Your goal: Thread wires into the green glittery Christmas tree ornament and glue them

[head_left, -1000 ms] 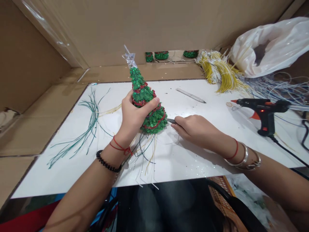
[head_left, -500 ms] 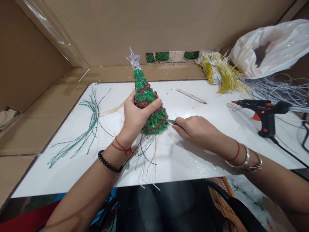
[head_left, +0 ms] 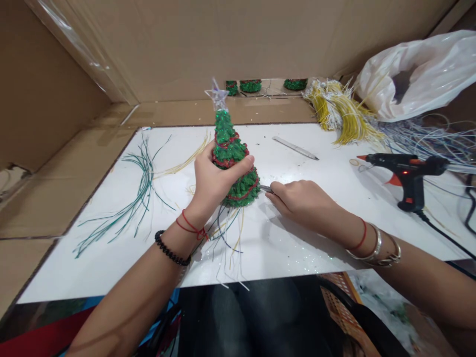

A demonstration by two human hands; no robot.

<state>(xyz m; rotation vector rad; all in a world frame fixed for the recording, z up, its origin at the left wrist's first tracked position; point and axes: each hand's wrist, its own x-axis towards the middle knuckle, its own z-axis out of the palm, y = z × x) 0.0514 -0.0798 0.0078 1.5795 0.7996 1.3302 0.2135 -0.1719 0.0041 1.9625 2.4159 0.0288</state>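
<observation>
My left hand (head_left: pixel 219 173) is wrapped round a small glittery green Christmas tree (head_left: pixel 243 188) with red garland and a clear star (head_left: pixel 217 96) on top. The tree leans slightly left above the white board. In my right hand (head_left: pixel 297 198) is a thin metal tool that looks like tweezers (head_left: pixel 265 188), pinched between thumb and fingers. Its tip points at the tree's lower right edge; whether it touches is hard to tell. Below the tree's base, loose thin wires (head_left: pixel 232 238) in white, yellow, green and dark blue spread toward me.
Green wires (head_left: pixel 143 183) lie on the board's left, beside yellow strands (head_left: pixel 189 161). A white pen-like tool (head_left: pixel 295 147) lies behind my right hand. At right are a glue gun (head_left: pixel 409 173) with its red light lit, yellow wire bundles (head_left: pixel 349 111) and a white plastic bag (head_left: pixel 416 74).
The tree's top has swung right, leaving it more upright, and my left hand has shifted slightly right with it. A thin pale strand below my right hand no longer shows. My right hand has barely moved.
</observation>
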